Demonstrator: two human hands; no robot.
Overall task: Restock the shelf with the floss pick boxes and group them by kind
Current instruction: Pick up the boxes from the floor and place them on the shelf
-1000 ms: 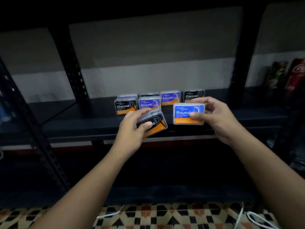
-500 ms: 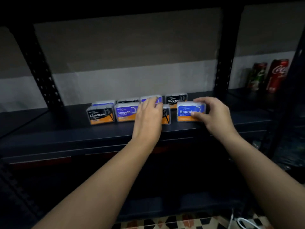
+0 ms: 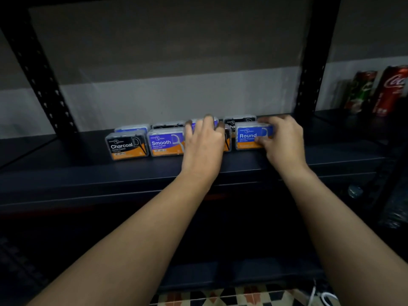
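On the dark shelf [image 3: 66,171] the floss pick boxes stand in two short rows near the middle. The front row reads, from the left, a Charcoal box [image 3: 127,147], a Smooth box [image 3: 166,142], a black box [image 3: 227,139] almost wholly hidden behind the left hand [image 3: 204,142], and a Round box [image 3: 250,136]. Behind them sit more boxes, among them a second Charcoal box [image 3: 239,121].

The left hand lies over the hidden black box, its fingers [image 3: 208,121] curled across the top and reaching toward the back row; whether they pinch the box or only press on it cannot be told. The right hand [image 3: 284,140] wraps the right end of the Round box, thumb on the front face and fingers over the top, closed on it while the box rests on the shelf.

The step in hand appears to be seating these two boxes in the front row. To do it well, the person should set each box flat, label forward, and square it to its neighbour before letting go. The grouping looks unfinished: the black box, likely a Charcoal, stands apart from the Charcoal box at the far left, with the Smooth box between. Sliding it along the shelf edge risks nudging the light boxes behind, so lifting it clear seems safer. The cans [image 3: 390,91] to the far right play no part.
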